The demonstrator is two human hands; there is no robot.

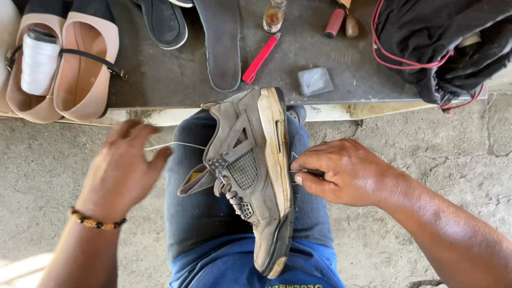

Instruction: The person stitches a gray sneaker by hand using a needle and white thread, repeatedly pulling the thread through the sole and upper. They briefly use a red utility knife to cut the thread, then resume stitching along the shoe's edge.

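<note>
Rough grey concrete floor lying cracked, stained. Low dark bench running along top, pale chipped front edge catching daylight. Bright sun patch glowing at floor's bottom-left corner. Hard daylight falling throughout.

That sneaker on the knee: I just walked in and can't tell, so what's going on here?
A person has a worn grey sneaker lying on its side across their knee. Their right hand presses a thin dark tool against the sole edge, fingers pinched shut on it. The left hand, blurred, is spread open beside a pale thread running to the shoe. On the bench beyond lie beige flat shoes, a white thread spool, an insole and a red-handled tool.
</note>
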